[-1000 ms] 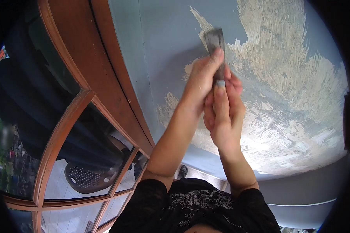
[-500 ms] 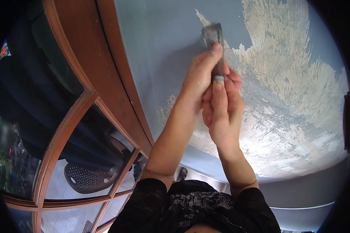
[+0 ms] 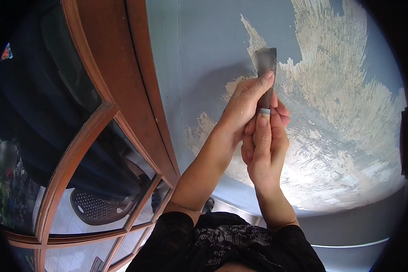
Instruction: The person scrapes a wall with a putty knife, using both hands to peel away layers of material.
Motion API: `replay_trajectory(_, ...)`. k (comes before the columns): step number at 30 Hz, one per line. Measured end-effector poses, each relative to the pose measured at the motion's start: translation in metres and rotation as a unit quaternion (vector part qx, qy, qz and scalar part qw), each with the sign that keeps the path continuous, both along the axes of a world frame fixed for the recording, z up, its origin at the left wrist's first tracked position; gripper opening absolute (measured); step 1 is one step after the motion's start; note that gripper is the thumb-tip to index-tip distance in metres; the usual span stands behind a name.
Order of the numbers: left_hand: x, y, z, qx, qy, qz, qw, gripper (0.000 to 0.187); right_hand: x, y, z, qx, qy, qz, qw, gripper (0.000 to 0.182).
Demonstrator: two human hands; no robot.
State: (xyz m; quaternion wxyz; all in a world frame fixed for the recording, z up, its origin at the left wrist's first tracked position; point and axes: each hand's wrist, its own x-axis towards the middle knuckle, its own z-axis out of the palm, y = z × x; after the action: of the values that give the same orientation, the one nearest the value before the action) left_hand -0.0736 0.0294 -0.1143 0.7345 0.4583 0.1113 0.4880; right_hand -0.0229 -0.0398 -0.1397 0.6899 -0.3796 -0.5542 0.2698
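Note:
A metal scraper (image 3: pixel 266 61) with a pale wooden handle points upward against the blue-grey wall (image 3: pixel 213 36). My left hand (image 3: pixel 247 99) is closed round the lower part of its blade, thumb lying on the metal. Just below, my right hand (image 3: pixel 266 149) grips the handle with its thumb along the front. Around the blade and to its right the wall shows a rough cream patch (image 3: pixel 331 59) with ragged edges. Small pale crumbs stick to my left hand.
On the left stand a brown wooden frame (image 3: pixel 109 45) and a door with glass panes. Through the glass a perforated brown chair (image 3: pixel 93 206) and dark cloth (image 3: pixel 27 118) show. A dark object (image 3: pixel 405 143) is at the right edge.
Both hands and the scraper now appear lower and slightly to the right in the view. The grip looks the same, and the cream strip above the blade shows more.

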Motion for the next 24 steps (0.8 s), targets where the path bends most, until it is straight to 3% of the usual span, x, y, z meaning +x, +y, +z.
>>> replay_trajectory(4, -0.003, 0.014, 0.014, -0.015, -0.043, 0.023, 0.999, 0.047, -0.001, 0.014, 0.010, 0.007, -0.042, -0.016, 0.999, 0.020)
replay_trajectory(7, -0.003, 0.006, 0.013, 0.009, -0.029, 0.052, 0.998, 0.047, 0.001, 0.008, 0.010, -0.010, -0.006, 0.022, 1.000, 0.021)
replay_trajectory(8, -0.002, 0.007, 0.006, 0.009, -0.025, 0.004, 1.000, 0.048, 0.002, 0.002, 0.008, -0.023, 0.010, 0.036, 0.999, 0.021)
replay_trajectory(11, 0.000, 0.003, 0.002, 0.010, -0.010, -0.005, 1.000, 0.048, -0.004, -0.002, 0.005, -0.005, 0.025, -0.021, 0.999, 0.023)
replay_trajectory(16, -0.007, 0.008, 0.027, -0.009, -0.048, 0.053, 0.997, 0.046, -0.001, 0.015, 0.022, 0.009, -0.024, 0.008, 1.000, 0.023)
replay_trajectory(20, 0.001, 0.002, 0.007, 0.002, -0.012, -0.001, 1.000, 0.048, 0.004, -0.007, 0.012, -0.040, 0.017, 0.025, 0.999, 0.021)
replay_trajectory(24, 0.003, 0.011, 0.015, 0.006, -0.025, 0.020, 0.999, 0.049, 0.000, 0.002, 0.023, -0.039, 0.038, 0.006, 0.999, 0.020)
